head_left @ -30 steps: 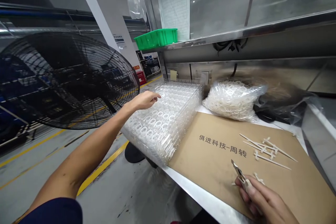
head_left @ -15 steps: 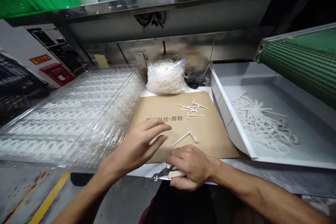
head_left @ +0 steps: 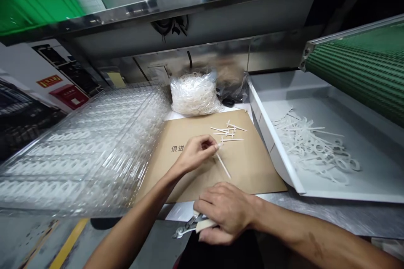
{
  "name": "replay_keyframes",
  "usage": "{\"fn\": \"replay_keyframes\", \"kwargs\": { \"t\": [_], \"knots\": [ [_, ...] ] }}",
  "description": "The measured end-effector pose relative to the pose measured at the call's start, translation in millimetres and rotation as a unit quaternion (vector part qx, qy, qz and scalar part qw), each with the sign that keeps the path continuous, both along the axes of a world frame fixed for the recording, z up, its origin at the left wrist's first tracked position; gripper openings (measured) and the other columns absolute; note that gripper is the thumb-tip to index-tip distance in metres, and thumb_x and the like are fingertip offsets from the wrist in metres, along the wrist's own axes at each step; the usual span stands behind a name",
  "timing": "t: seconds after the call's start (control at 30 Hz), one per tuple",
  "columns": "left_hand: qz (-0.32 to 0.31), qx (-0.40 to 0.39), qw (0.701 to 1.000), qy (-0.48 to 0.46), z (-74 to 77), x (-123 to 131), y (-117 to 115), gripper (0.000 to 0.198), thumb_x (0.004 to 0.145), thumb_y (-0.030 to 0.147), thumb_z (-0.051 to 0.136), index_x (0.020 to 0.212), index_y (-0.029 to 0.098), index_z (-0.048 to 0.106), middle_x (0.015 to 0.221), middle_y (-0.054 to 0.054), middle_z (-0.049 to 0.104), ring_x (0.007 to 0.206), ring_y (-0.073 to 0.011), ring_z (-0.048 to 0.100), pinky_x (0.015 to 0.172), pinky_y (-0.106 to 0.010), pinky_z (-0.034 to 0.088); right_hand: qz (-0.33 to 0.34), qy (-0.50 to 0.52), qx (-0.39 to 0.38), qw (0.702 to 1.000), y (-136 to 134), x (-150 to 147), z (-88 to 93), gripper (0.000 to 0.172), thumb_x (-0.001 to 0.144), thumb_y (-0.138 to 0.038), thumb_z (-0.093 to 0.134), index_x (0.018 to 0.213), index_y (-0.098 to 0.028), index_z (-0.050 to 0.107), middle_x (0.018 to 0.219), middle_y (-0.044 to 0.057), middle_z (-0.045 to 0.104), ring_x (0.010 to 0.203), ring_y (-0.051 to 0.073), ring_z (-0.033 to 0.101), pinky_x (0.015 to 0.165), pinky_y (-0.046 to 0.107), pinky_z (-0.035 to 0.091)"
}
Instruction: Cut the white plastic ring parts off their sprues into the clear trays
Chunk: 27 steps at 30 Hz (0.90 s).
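Note:
My left hand (head_left: 200,151) is closed in a pinch over the cardboard sheet (head_left: 255,176), holding a thin white plastic sprue (head_left: 224,165) whose stem slants down toward me. My right hand (head_left: 225,212), nearer to me at the board's front edge, is wrapped round the pale handles of a pair of nippers (head_left: 184,229). The metal jaws point left, past the table edge. Beyond my left hand, several white plastic sprues (head_left: 232,139) lie loosely on the cardboard.
Stacked clear trays (head_left: 94,143) with white rings stand at left. A clear bag of white plastic parts (head_left: 195,94) sits behind the cardboard. At right, a grey bin (head_left: 284,176) holds loose white ring parts (head_left: 315,145) below a green conveyor belt (head_left: 356,67).
My left hand has moved right and forward and closed on the sprue, which lay on the cardboard before. My right hand still grips the nippers, slightly nearer to me.

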State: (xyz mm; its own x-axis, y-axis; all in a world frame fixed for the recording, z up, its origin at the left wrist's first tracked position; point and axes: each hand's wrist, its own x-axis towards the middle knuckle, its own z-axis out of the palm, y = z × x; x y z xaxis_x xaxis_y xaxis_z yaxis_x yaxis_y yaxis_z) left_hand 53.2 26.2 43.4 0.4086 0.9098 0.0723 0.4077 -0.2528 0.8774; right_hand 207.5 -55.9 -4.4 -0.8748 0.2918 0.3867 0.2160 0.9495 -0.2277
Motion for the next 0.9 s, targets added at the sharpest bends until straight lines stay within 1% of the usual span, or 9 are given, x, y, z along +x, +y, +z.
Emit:
{"fn": "replay_keyframes", "kwargs": {
  "t": [0.07,0.17,0.23,0.33,0.4,0.47,0.53,0.67,0.9],
  "knots": [
    [0.089,-0.067,0.993,-0.03,-14.9,-17.5,1.7,0.027,0.087,0.041,0.061,0.083,0.015,0.06,0.068,-0.003,0.066,0.059,-0.0129,0.059,0.058,-0.023,0.046,0.001,0.0,-0.007,1.0,-0.3,0.5,1.8,0.04,0.087,-0.057,0.054,0.094,-0.018,0.059,0.076,0.003,0.065,0.063,0.019,0.058,0.053,0.031,0.034],
    [0.164,-0.078,0.983,0.002,-31.8,-41.5,-3.2,0.025,0.085,0.039,0.059,0.077,0.015,0.058,0.063,-0.001,0.064,0.054,-0.0114,0.056,0.054,-0.021,0.042,-0.001,-0.008,-0.016,1.0,0.2,0.9,2.7,0.039,0.088,-0.056,0.054,0.096,-0.018,0.06,0.078,0.003,0.064,0.063,0.019,0.057,0.055,0.032,0.034],
    [0.185,-0.064,0.98,0.031,-34.6,-54.8,-9.6,0.025,0.085,0.037,0.058,0.073,0.015,0.058,0.062,-0.001,0.062,0.052,-0.0112,0.054,0.052,-0.021,0.038,-0.004,-0.015,-0.022,1.0,1.0,1.5,3.0,0.039,0.088,-0.055,0.053,0.098,-0.018,0.06,0.079,0.003,0.064,0.066,0.019,0.057,0.056,0.032,0.034],
    [0.2,-0.032,0.975,0.09,-28.6,-70.8,-18.4,0.025,0.081,0.035,0.063,0.065,0.016,0.059,0.058,0.001,0.058,0.053,-0.012,0.05,0.052,-0.023,0.031,-0.004,-0.021,-0.029,0.999,2.8,2.8,4.4,0.038,0.089,-0.053,0.052,0.1,-0.017,0.06,0.08,0.004,0.063,0.068,0.02,0.056,0.058,0.033,0.035],
    [0.197,0.027,0.965,0.168,-23.0,-77.8,-21.4,0.023,0.082,0.032,0.063,0.065,0.017,0.061,0.058,0.001,0.057,0.056,-0.0132,0.049,0.055,-0.024,0.03,-0.005,-0.024,-0.033,0.999,4.0,3.5,6.1,0.037,0.089,-0.051,0.052,0.1,-0.016,0.06,0.081,0.004,0.063,0.068,0.02,0.055,0.059,0.033,0.036],
    [0.18,0.101,0.953,0.223,-20.1,-80.7,-21.4,0.016,0.087,0.03,0.059,0.08,0.018,0.065,0.069,0.0,0.063,0.063,-0.0149,0.054,0.061,-0.026,0.035,-0.007,-0.027,-0.04,0.999,5.1,3.8,7.6,0.036,0.09,-0.05,0.052,0.1,-0.016,0.06,0.082,0.004,0.063,0.069,0.02,0.055,0.06,0.033,0.036],
    [0.145,0.144,0.953,0.222,-20.9,-79.9,-19.5,0.016,0.093,0.029,0.055,0.096,0.019,0.067,0.084,-0.002,0.067,0.074,-0.0162,0.059,0.071,-0.028,0.041,-0.01,-0.028,-0.049,0.998,6.2,4.2,8.3,0.034,0.09,-0.048,0.052,0.1,-0.016,0.059,0.083,0.005,0.063,0.07,0.02,0.055,0.061,0.033,0.037],
    [0.088,0.147,0.966,0.195,-27.4,-75.8,-21.6,0.012,0.095,0.025,0.055,0.094,0.02,0.066,0.091,-0.003,0.065,0.08,-0.0167,0.06,0.078,-0.03,0.045,-0.019,-0.016,-0.069,0.997,9.5,5.7,6.3,0.033,0.091,-0.046,0.048,0.103,-0.016,0.059,0.084,0.005,0.063,0.071,0.021,0.056,0.062,0.033,0.039],
    [0.05,0.156,0.971,0.177,-32.4,-77.3,-55.2,0.006,0.096,0.019,0.054,0.097,0.02,0.059,0.097,-0.004,0.061,0.091,-0.0178,0.058,0.082,-0.032,0.047,-0.026,0.017,-0.084,0.996,12.9,7.6,6.1,0.03,0.093,-0.041,0.045,0.105,-0.016,0.057,0.082,0.006,0.061,0.071,0.022,0.056,0.062,0.034,0.041]
  ]
}}
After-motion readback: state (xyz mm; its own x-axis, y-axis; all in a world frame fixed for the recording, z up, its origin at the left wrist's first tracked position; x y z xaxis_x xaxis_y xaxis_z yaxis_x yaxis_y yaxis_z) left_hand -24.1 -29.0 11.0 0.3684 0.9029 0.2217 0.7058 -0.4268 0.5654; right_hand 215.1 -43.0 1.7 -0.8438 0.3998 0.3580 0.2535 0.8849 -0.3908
